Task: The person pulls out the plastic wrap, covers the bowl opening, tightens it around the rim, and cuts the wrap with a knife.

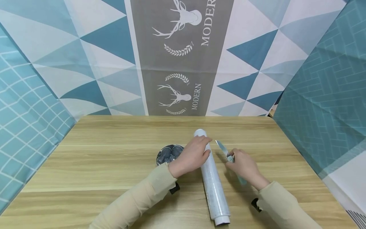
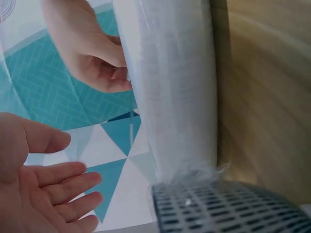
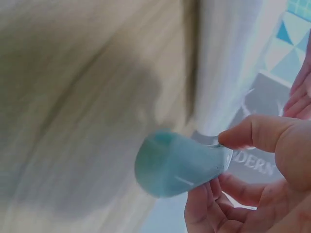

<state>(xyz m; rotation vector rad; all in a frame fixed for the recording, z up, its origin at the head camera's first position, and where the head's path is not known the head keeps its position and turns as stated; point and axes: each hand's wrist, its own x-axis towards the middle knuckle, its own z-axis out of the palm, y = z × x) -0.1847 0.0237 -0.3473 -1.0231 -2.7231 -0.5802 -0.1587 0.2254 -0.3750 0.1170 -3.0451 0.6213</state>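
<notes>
A long roll of plastic wrap [image 1: 215, 190] lies lengthwise on the table. Over its far half is my left hand [image 1: 194, 154], its fingers extended and holding nothing; the left wrist view shows the palm and spread fingers [image 2: 73, 187] apart from the roll. My right hand [image 1: 243, 163], to the right of the roll, grips a folding knife by its pale blue-green handle [image 3: 180, 162]. The knife's blade [image 1: 221, 147] is out and points toward the far side. Left of the roll stands a bowl with a dark dashed pattern [image 2: 223, 208], partly hidden by my left forearm.
Clear film [image 2: 197, 174] shows at the bowl's top, and dark rounded shapes [image 1: 166, 153] are visible inside it. The wooden table [image 1: 100, 165] ends at a patterned cloth backdrop [image 1: 177, 63], with blue cloths on both sides.
</notes>
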